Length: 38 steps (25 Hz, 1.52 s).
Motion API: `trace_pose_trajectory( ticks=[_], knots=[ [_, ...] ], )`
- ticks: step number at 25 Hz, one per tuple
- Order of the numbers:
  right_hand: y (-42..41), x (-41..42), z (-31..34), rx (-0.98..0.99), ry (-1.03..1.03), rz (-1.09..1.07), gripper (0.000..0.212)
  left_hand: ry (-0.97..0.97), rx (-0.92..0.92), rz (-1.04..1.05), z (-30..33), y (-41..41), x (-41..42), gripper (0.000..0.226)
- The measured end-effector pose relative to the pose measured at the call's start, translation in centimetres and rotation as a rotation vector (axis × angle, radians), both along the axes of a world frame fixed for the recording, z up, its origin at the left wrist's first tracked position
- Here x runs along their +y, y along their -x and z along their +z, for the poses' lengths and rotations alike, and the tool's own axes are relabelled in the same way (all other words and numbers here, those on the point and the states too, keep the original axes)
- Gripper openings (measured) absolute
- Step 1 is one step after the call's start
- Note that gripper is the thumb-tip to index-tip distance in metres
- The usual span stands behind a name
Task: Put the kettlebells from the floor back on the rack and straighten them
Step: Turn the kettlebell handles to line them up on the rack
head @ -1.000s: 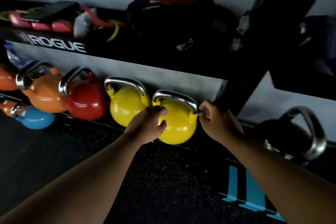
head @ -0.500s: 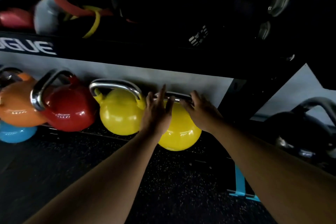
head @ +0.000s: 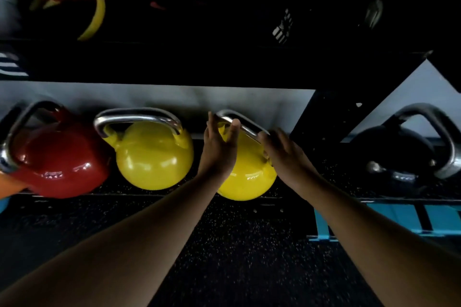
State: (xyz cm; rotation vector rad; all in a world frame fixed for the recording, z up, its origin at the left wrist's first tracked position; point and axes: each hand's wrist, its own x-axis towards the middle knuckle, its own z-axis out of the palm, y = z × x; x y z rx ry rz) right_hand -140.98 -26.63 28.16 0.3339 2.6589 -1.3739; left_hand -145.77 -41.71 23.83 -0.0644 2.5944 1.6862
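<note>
While both hands are working at the steel handle [head: 245,125] of the right-hand yellow kettlebell [head: 245,177], sitting at about 12 o'clock on the rack's bottom shelf [head: 149,193], the left hand [head: 218,149] is lying open with fingers spread against the handle's left end, and the right hand [head: 287,154] is draping loosely over its right end, neither one clamping it. Turning it well probably means twisting the handle until it is lining up with that of the yellow kettlebell [head: 154,157] at 10 o'clock, keeping the base seated.

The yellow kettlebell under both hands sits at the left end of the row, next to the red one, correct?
Not quite. The head view shows both hands on the right-hand yellow kettlebell; the other yellow kettlebell sits between it and the red kettlebell.
</note>
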Motion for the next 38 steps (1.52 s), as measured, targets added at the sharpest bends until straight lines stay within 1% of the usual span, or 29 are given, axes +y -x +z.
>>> trace_pose_trajectory(
  ticks=[2, 3, 4, 6, 7, 9, 11, 13, 14, 15, 18, 22, 26, 28, 33, 38],
  knots=[
    [0.6, -0.1, 0.7, 0.003, 0.243, -0.092, 0.033, -0.056, -0.041, -0.002, 0.2, 0.2, 0.5, 0.078],
    [0.7, -0.8, 0.7, 0.017, 0.282, -0.128, 0.031, -0.056, -0.049, -0.029, 0.2, 0.7, 0.3, 0.077],
    [0.6, -1.7, 0.3, 0.038, 0.242, -0.15, 0.031, -0.044, -0.045, -0.074, 0.1, 1.2, -0.1, 0.076],
    [-0.3, -3.6, -1.1, 0.082, 0.092, -0.175, 0.033, -0.029, -0.046, -0.182, -0.2, 2.3, -0.5, 0.076],
    [-1.0, -3.9, -1.3, 0.102, 0.066, -0.197, 0.034, -0.062, -0.064, -0.228, -0.5, 2.5, -0.4, 0.077],
    [-1.2, -3.4, -1.2, 0.116, 0.116, -0.207, 0.034, -0.135, -0.076, -0.265, -0.7, 2.6, 0.0, 0.075],
    [-0.5, -2.6, -0.8, 0.092, 0.282, -0.211, 0.029, -0.139, -0.088, -0.258, -0.7, 3.0, 0.5, 0.07],
    [-0.1, -3.2, -0.6, 0.101, 0.509, -0.254, 0.028, -0.12, -0.105, -0.258, -0.5, 3.7, 0.7, 0.064],
    [-0.1, -3.9, -0.7, 0.116, 0.579, -0.291, 0.03, -0.11, -0.104, -0.268, -0.4, 4.0, 0.8, 0.062],
    [-0.3, -4.8, -0.9, 0.129, 0.607, -0.319, 0.033, -0.111, -0.1, -0.283, -0.2, 4.3, 1.0, 0.06],
    [-0.5, -6.1, -1.4, 0.143, 0.647, -0.338, 0.041, -0.175, -0.143, -0.286, -0.1, 4.7, 1.3, 0.06],
    [0.4, -6.9, -1.4, 0.166, 0.635, -0.336, 0.045, -0.221, -0.137, -0.282, -0.1, 5.0, 1.0, 0.06],
    [0.2, -8.3, -1.8, 0.173, 0.657, -0.306, 0.047, -0.167, -0.083, -0.322, -0.1, 5.4, 0.4, 0.054],
    [0.4, -8.1, -1.9, 0.174, 0.687, -0.305, 0.047, -0.176, -0.097, -0.326, 0.0, 5.4, 0.3, 0.056],
    [0.1, -7.9, -2.1, 0.181, 0.638, -0.3, 0.047, -0.24, -0.119, -0.323, -0.3, 5.2, 0.2, 0.057],
    [0.1, -7.3, -2.1, 0.156, 0.7, -0.289, 0.05, -0.219, -0.106, -0.312, -0.7, 5.2, 0.3, 0.062]
  ],
)
